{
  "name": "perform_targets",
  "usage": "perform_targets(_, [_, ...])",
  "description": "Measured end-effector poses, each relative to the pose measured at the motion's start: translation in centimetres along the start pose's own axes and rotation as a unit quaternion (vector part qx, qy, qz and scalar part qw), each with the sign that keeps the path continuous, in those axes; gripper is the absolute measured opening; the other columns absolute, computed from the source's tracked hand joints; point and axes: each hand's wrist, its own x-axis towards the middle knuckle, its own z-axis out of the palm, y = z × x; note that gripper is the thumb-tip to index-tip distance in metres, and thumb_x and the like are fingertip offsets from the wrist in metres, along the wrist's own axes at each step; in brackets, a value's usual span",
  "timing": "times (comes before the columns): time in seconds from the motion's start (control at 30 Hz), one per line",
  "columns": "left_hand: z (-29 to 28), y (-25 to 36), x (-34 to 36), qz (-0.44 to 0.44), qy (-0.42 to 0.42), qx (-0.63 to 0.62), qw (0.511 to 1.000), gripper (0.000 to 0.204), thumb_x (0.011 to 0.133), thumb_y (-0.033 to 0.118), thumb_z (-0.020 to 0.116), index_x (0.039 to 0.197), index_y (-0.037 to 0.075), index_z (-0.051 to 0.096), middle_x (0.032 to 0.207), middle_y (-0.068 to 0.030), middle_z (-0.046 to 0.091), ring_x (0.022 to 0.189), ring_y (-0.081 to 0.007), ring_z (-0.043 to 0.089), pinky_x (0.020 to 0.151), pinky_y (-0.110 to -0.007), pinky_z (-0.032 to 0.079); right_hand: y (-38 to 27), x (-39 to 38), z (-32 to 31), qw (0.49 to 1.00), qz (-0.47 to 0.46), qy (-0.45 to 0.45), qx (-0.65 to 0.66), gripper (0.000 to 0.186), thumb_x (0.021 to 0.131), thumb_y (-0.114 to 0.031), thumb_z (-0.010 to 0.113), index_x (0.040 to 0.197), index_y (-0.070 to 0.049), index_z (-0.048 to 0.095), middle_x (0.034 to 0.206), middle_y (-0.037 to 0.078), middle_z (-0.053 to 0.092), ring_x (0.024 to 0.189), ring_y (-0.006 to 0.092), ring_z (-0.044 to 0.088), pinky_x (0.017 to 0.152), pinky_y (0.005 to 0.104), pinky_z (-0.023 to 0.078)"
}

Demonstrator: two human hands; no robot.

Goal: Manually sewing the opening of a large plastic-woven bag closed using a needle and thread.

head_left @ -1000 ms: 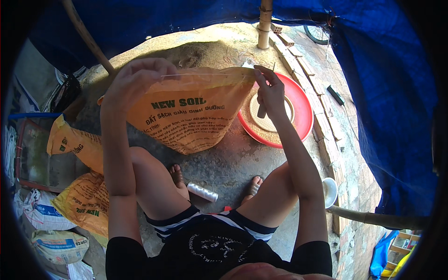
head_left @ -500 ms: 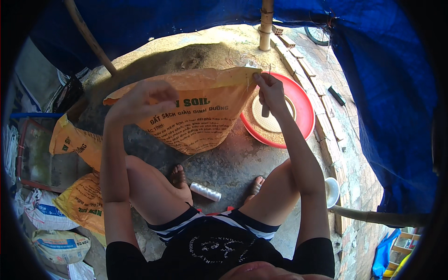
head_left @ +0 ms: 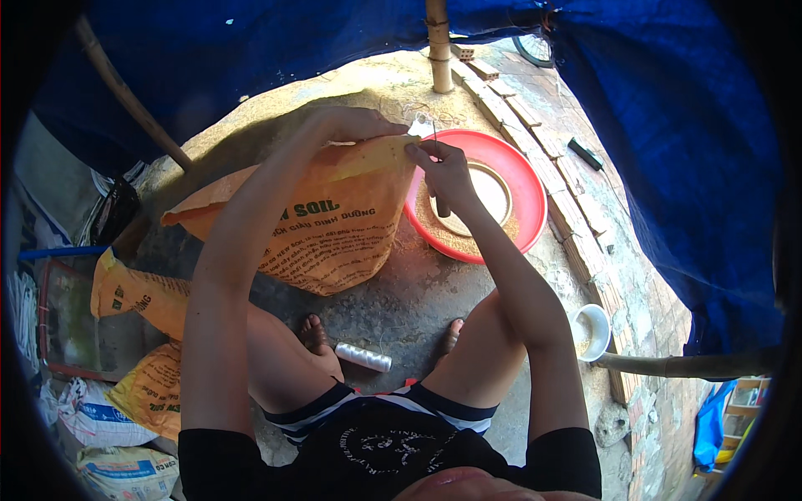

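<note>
An orange woven plastic sack (head_left: 334, 225) with dark print hangs in front of me, its upper rim drawn out to the right. My left hand (head_left: 363, 125) has come over the rim beside the top right corner, its fingers pressed together at the edge; what lies under the fingertips is partly hidden. My right hand (head_left: 447, 171) is closed, pinching that corner between thumb and finger. An awl-like tool is also in it: a thin upright spike shows above the fingers, and its dark handle (head_left: 443, 207) sticks out below.
Behind the right hand stands a red round tray (head_left: 532, 196) holding grain and a pale round lid. A white thread spool (head_left: 363, 357) lies between my feet. More orange sacks (head_left: 142, 288) lie at left. A metal bowl (head_left: 591, 332), bricks (head_left: 576, 225) and bamboo poles (head_left: 440, 50) border the right and back.
My left hand, open in the air before, has moved right and forward to the sack's rim near the corner. My right hand keeps its hold; the whole view has shifted slightly.
</note>
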Motion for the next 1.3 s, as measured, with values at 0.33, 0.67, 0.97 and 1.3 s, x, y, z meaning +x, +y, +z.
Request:
perform_targets(0.33, [-2.3,-6.2,-2.3,-0.027,-0.024,-0.082,0.996,0.031,0.085,0.035,0.053,0.083,0.006,0.061,0.073,-0.0032,0.056,0.067,-0.0112,0.050,0.061,-0.027,0.041,1.1,1.1,0.2,0.998,-0.050,0.012,0.027,0.036,0.078,-0.033,0.063,0.086,0.002,0.064,0.070,0.004,0.061,0.042,0.0084,0.047,0.039,0.0252,0.038])
perform_targets(0.67, [0.5,-4.9,-8.3,0.081,0.250,-0.724,0.638,0.017,0.089,0.022,0.050,0.078,0.010,0.055,0.072,-0.0011,0.053,0.069,-0.0103,0.052,0.064,-0.025,0.042,0.9,0.9,0.0,0.999,-0.034,-0.008,0.031,0.036,0.080,-0.033,0.062,0.089,0.002,0.062,0.067,0.004,0.060,0.041,0.0081,0.046,0.039,0.0246,0.038])
perform_targets(0.97, [7.7,2.5,-7.3,0.157,0.480,0.164,0.847,0.029,0.075,0.034,0.065,0.071,0.006,0.055,0.072,-0.0034,0.051,0.067,-0.0201,0.055,0.058,-0.033,0.043,1.0,1.3,0.5,0.997,-0.017,-0.030,0.076,0.035,0.081,-0.033,0.061,0.088,0.001,0.060,0.055,0.001,0.052,0.037,0.0071,0.042,0.035,0.0211,0.034])
perform_targets(1.3, [9.4,0.0,-3.9,0.088,0.515,0.206,0.827,0.015,0.065,0.020,0.067,0.068,0.008,0.058,0.076,-0.0043,0.053,0.077,-0.0237,0.052,0.071,-0.036,0.042,0.1,0.9,0.5,0.994,-0.021,-0.008,0.107,0.030,0.083,-0.027,0.060,0.092,0.002,0.060,0.062,0.002,0.056,0.037,0.0065,0.042,0.034,0.0210,0.034])
